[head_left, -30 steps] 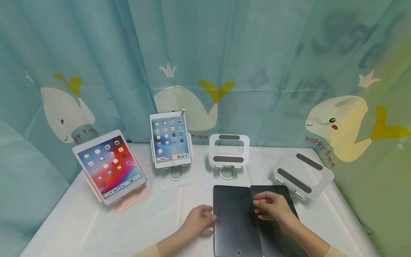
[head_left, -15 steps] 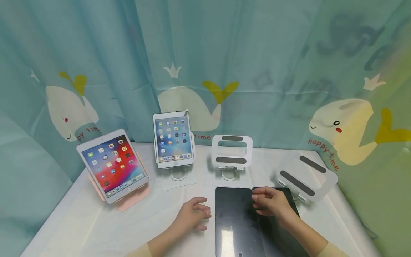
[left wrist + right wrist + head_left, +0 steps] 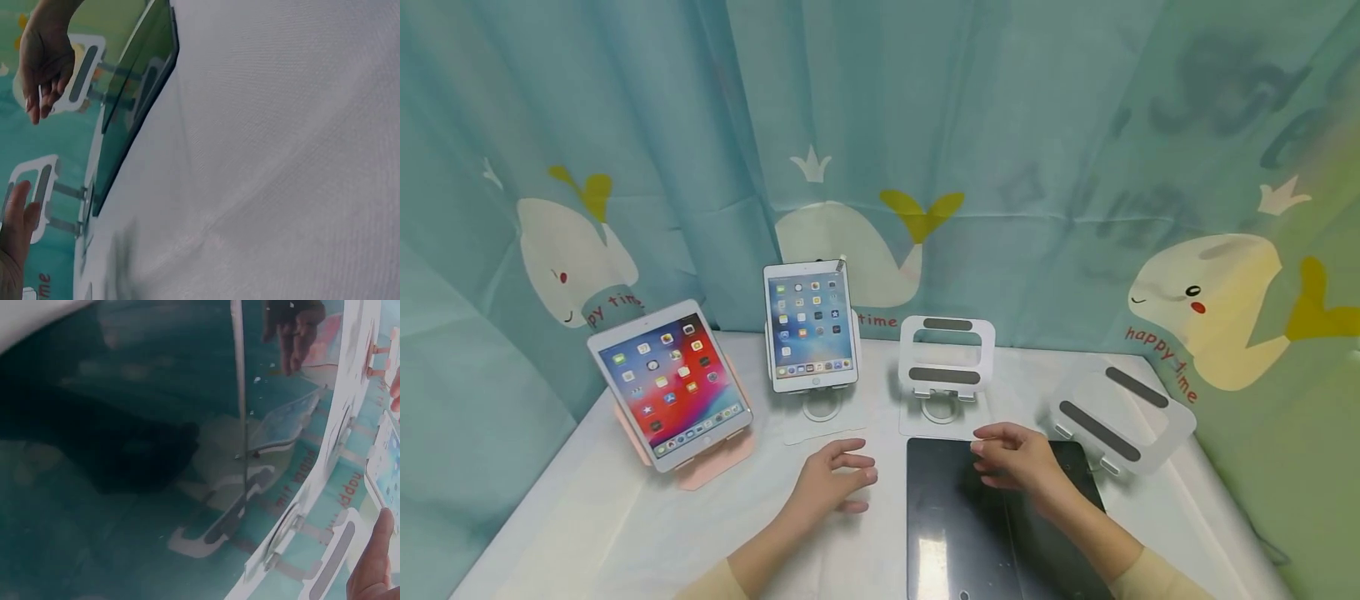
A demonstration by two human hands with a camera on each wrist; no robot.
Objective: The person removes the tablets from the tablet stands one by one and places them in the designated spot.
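Two dark flat tablets lie side by side at the table's front: a left tablet and a right tablet, their glossy faces up. My right hand hovers over them near their far edges, fingers loosely bent with nothing between them. To the left of the left tablet, apart from it, my left hand is held over the white cloth, fingers spread and holding nothing. In the right wrist view, the glossy tablet surface mirrors the stands and a hand.
A tablet with a red-blue screen leans on a pink stand at left. Another lit tablet stands at the back. Behind the dark tablets are a white stand and, to the right, a tilted white stand. A curtain hangs behind.
My left hand has left the left tablet's edge and moved left with its fingers spreading. My right hand has shifted slightly left and toward the far edge. The head view has turned slightly left.
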